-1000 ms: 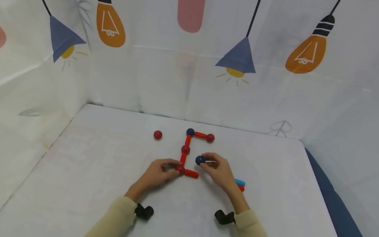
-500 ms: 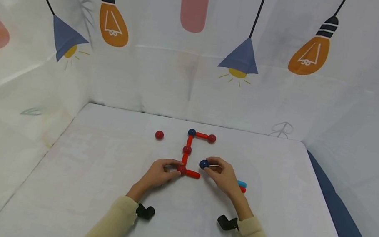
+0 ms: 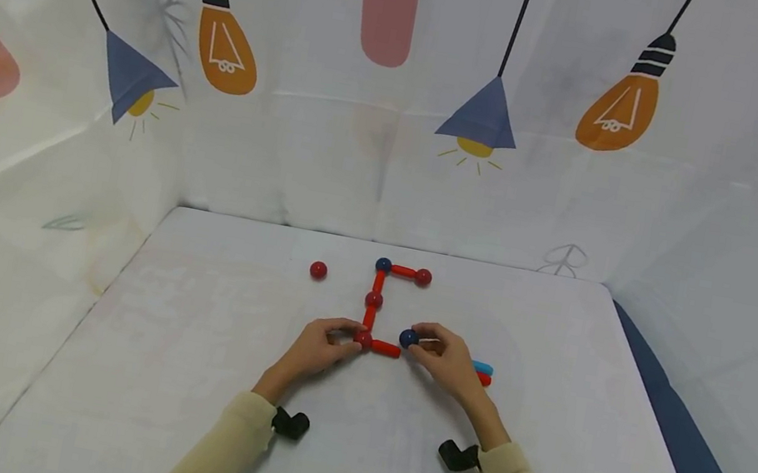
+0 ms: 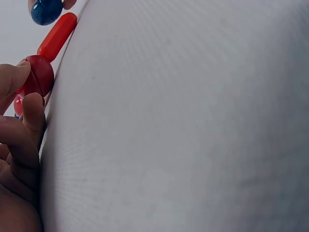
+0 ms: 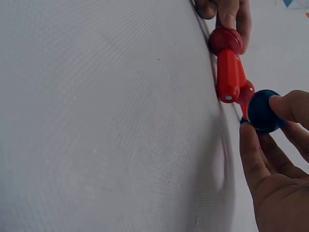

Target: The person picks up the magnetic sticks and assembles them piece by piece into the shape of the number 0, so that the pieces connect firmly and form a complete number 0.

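Note:
My left hand [image 3: 320,344] pinches the red ball [image 4: 40,76] at the near corner of a joined figure of balls and rods. From that ball a red rod [image 3: 385,348] points right, its far end bare. Two more red rods run away from me through a middle red ball [image 3: 374,300] to a blue ball [image 3: 384,264], where another rod leads right to a red end ball [image 3: 423,277]. My right hand [image 3: 446,359] holds a separate blue ball [image 5: 263,111] between thumb and fingers, just beyond the bare rod end and apart from it.
A loose red ball [image 3: 318,270] lies to the left of the figure. Beside my right wrist a light blue rod [image 3: 482,367] and a red rod [image 3: 484,379] lie on the white table [image 3: 195,373], partly hidden. A printed cloth [image 3: 287,153] stands behind the table.
My right hand has brought the blue ball nearer to me and slightly right, down to the level of the bare rod end. The left hand stays on its red ball.

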Demonstrator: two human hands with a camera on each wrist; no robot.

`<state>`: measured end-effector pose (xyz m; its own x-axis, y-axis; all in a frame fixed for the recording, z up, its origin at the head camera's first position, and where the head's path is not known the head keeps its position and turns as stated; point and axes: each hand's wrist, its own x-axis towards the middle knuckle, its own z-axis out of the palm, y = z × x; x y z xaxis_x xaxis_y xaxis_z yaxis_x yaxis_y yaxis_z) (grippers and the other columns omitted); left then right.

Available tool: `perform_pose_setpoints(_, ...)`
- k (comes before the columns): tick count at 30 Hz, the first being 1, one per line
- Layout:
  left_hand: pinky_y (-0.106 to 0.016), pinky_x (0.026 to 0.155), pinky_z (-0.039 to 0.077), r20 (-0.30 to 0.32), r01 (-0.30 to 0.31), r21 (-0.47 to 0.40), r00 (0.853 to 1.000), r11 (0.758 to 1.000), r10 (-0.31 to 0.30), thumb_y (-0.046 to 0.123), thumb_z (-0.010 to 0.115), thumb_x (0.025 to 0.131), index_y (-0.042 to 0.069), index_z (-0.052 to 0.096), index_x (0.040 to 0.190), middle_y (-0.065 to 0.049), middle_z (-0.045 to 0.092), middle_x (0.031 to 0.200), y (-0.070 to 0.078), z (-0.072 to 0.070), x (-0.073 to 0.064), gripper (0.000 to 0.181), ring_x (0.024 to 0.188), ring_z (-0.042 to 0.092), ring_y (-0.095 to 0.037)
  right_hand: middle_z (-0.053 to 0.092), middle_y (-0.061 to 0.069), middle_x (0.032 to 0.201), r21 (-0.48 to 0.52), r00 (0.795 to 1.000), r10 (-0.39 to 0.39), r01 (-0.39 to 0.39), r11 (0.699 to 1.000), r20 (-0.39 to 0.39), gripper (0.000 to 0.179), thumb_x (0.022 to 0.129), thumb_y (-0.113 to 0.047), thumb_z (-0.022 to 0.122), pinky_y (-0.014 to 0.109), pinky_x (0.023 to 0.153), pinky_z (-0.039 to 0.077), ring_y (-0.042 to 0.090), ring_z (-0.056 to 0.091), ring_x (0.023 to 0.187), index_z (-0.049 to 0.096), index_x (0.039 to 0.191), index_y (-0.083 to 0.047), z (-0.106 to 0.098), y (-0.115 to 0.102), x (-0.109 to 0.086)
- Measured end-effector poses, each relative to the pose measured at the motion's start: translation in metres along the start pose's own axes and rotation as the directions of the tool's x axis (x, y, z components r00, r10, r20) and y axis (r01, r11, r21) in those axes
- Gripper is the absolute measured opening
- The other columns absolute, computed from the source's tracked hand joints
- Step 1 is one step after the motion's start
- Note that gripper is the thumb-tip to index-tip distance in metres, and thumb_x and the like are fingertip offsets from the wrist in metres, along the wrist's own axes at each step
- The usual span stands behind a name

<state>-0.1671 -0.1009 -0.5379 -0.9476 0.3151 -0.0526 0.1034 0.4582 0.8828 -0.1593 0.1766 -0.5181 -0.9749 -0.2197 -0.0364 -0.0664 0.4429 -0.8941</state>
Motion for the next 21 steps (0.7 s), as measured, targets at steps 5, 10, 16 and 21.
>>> perform_pose_setpoints(5,-0.024,0.065,0.049,0.002,0.003,-0.017,1.0,1.0,-0.003,0.024,0.074,0.096,0.021,0.073,0.127,-0.002,0.072,0.12,-0.001,-0.001,0.0,0.032,0.071,0.057,-0.015,0.068,0.014,0.129,-0.016,1.0,-0.007,0.007,1.0,0.003,0.035,0.096,-0.018,0.073,0.039,0.094,0.059,0.026,0.07,0.108,0.066,0.129,-0.008,-0.002,-0.002,-0.004)
perform_pose_setpoints(10,-0.025,0.061,0.05,0.004,0.018,-0.075,1.0,0.997,-0.018,0.024,0.074,0.095,0.019,0.073,0.125,-0.003,0.073,0.117,-0.002,-0.002,-0.001,0.031,0.067,0.059,-0.014,0.068,0.014,0.129,-0.034,1.0,-0.007,0.007,0.999,0.007,0.035,0.096,-0.016,0.072,0.038,0.093,0.059,0.026,0.07,0.108,0.066,0.129,-0.008,-0.004,-0.001,-0.008)
perform_pose_setpoints(16,-0.025,0.056,0.048,0.0,0.015,-0.105,1.0,0.994,-0.015,0.023,0.075,0.094,0.016,0.074,0.124,-0.005,0.073,0.115,-0.004,-0.002,-0.001,0.031,0.063,0.059,-0.014,0.069,0.015,0.128,-0.05,1.0,-0.017,0.018,0.999,0.011,0.034,0.096,-0.014,0.072,0.037,0.092,0.059,0.026,0.07,0.107,0.066,0.128,-0.007,-0.006,0.001,-0.012)
perform_pose_setpoints(21,-0.024,0.057,0.049,-0.005,0.017,-0.1,1.0,0.995,-0.017,0.023,0.075,0.094,0.016,0.074,0.123,-0.004,0.073,0.115,-0.005,-0.002,-0.001,0.03,0.064,0.06,-0.013,0.07,0.013,0.126,-0.066,1.0,0.001,-0.001,0.998,0.004,0.033,0.095,-0.014,0.073,0.04,0.093,0.059,0.026,0.07,0.106,0.067,0.128,-0.009,-0.006,0.001,-0.015)
